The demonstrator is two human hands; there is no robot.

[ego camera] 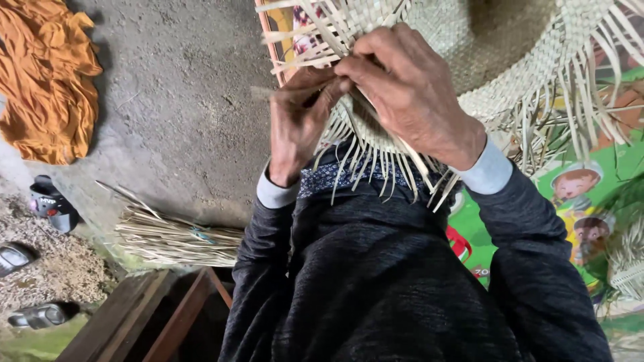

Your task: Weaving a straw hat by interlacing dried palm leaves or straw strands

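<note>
weaving loose strips at the rim of a straw hat [483, 60] held over the lap.
left hand [295, 127] pinching one thin strip [282, 92], right hand [409, 94] clamped on the woven edge; light, springy, probably brittle, best gripped close to the weave.

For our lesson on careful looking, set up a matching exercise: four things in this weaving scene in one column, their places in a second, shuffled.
Things:
1. orange cloth
2. bundle of dry strips
3. woven straw piece
4. colourful cartoon mat

Places:
A. under both hands, top centre
B. top left, on the ground
C. right edge, beneath the weaving
D. lower left, beside the sleeve

Pairs: 1-B, 2-D, 3-A, 4-C
</note>
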